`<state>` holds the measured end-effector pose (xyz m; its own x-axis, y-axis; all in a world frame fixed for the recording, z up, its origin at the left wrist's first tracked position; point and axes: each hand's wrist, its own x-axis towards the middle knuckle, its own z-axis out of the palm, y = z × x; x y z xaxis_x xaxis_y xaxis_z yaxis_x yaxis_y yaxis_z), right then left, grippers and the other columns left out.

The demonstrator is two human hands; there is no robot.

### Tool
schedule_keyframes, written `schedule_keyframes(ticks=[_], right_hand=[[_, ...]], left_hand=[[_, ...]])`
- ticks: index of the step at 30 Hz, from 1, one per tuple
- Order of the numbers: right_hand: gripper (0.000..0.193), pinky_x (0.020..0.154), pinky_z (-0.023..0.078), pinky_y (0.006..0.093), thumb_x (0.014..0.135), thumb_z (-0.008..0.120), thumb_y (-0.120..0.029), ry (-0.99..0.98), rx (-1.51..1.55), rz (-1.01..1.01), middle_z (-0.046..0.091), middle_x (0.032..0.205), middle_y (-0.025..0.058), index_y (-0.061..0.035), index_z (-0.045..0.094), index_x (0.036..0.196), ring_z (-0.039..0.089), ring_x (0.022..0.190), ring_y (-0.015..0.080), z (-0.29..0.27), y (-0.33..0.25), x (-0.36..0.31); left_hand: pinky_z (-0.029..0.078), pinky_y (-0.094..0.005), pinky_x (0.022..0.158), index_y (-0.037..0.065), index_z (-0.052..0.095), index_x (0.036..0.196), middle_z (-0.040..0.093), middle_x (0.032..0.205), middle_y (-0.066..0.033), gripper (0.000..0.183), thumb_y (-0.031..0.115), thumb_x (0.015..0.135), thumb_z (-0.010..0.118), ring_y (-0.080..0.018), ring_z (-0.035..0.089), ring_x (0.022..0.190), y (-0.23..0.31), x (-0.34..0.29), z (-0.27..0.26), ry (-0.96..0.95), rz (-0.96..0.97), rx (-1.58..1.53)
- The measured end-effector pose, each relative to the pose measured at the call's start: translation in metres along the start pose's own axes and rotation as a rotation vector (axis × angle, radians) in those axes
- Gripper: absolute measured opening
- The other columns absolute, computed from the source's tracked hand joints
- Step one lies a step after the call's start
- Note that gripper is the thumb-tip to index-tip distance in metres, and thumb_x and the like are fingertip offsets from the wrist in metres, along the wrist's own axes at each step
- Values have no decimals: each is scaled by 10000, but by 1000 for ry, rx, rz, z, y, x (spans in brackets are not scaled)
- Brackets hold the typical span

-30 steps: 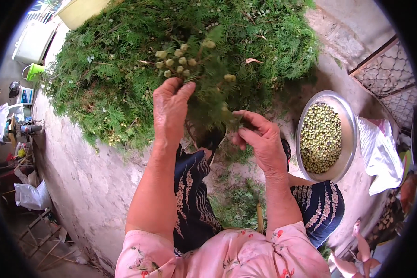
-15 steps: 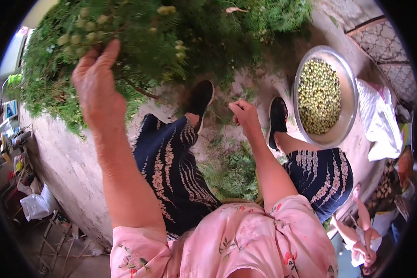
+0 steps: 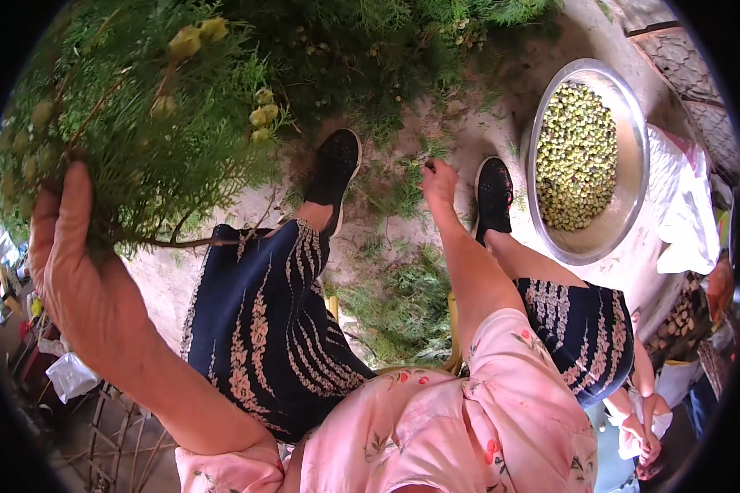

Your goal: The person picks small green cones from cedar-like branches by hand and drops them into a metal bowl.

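At the upper left, my left hand (image 3: 74, 255) grips a leafy evergreen branch (image 3: 156, 156) bearing clusters of pale green cones. Its fingertips are partly hidden in the foliage. The branch's woody stem reaches out over my left knee. My right hand (image 3: 440, 182) is closed, above the floor between my two black shoes. Whatever its fingers hold, if anything, is too small to make out. To the right of my right foot stands a wide metal basin (image 3: 543, 107), partly filled with small round green cones (image 3: 577, 160).
A big heap of evergreen branches (image 3: 362, 57) spreads along the far side. Loose sprigs (image 3: 399, 308) lie between my legs. A white sack (image 3: 678, 205) is beside the basin. At the lower right another person's hands (image 3: 645, 440) show, and a white plastic bag (image 3: 72, 378) sits at the left.
My left hand has moved left and nearer, bringing the branch away from the heap. The right hand has shifted slightly farther away and stays closed.
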<state>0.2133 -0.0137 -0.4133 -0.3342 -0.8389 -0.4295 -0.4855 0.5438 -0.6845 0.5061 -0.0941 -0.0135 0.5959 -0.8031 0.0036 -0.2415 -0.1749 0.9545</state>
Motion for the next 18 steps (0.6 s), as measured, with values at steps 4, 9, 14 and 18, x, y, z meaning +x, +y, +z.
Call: schedule_keyframes(ticks=[4,9,14,18], right_hand=[[179,586,456,386,730,594,-51,-2,-264,-39,590,772,198,13,568,895,586,656,337,10,-28,0],[221,554,452,357,750,583,-28,43,-215,-101,595,787,177,15,534,961,599,653,287,9,-16,4],[209,496,448,250,817,503,31,-181,789,382,570,826,91,30,484,1024,589,695,167,-30,-59,-17],[226,525,463,279,816,495,32,-277,1278,297,564,844,100,-6,472,1038,579,683,200,-61,-83,-40]], left_hand=[[417,-242,795,-15,580,999,612,938,-77,244,86,783,632,-140,554,878,3,-8,3,61,33,-38],[417,-242,804,-4,576,1008,613,949,-74,233,73,792,619,-139,557,887,2,-5,6,-27,42,-101],[368,-280,890,-7,529,1109,558,1085,-93,308,75,817,579,-172,502,1003,4,-7,4,10,11,-87],[349,-295,895,-19,507,1130,543,1104,-100,452,87,728,684,-186,489,1012,10,-15,14,-20,-6,-33]])
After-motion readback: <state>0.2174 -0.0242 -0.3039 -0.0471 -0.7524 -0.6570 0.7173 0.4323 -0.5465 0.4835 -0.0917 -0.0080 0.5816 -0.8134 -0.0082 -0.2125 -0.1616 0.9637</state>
